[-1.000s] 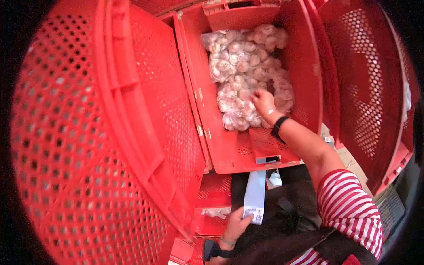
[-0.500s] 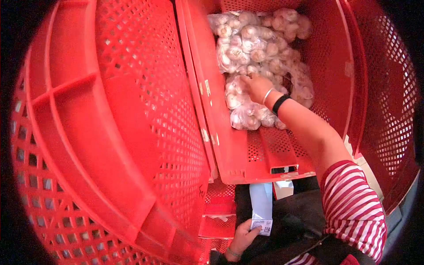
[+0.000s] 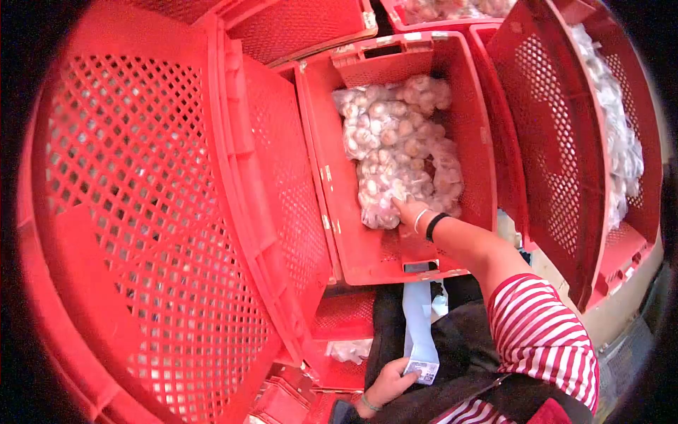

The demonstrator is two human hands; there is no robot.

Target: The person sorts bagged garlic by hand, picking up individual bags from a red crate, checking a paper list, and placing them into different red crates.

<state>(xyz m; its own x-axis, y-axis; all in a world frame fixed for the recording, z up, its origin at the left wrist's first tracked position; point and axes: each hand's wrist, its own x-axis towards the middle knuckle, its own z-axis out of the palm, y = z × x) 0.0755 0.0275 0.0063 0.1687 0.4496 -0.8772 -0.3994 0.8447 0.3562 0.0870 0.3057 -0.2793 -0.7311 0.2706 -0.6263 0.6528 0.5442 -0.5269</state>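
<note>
Inside a red crate (image 3: 321, 162) lie several clear bags of garlic bulbs (image 3: 392, 134). My right hand (image 3: 409, 213) reaches into the crate, fingers drawn together on the lower edge of the nearest bag; its fingertips are partly hidden against the plastic. Below the crate's near edge, my left hand (image 3: 390, 383) is closed on the printed end of a pale label strip (image 3: 418, 325). The strip runs up toward the crate's near handle hole.
An upright red lattice crate (image 3: 162, 177) takes up the left side. Another red crate (image 3: 565, 141) is tilted at the right, with white bags (image 3: 621, 148) behind it. More garlic bags (image 3: 459, 8) show in a crate at the back.
The view has shifted, showing more crates at the back and right. My right hand has moved toward the near end of the garlic bags. My left hand still holds the label strip.
</note>
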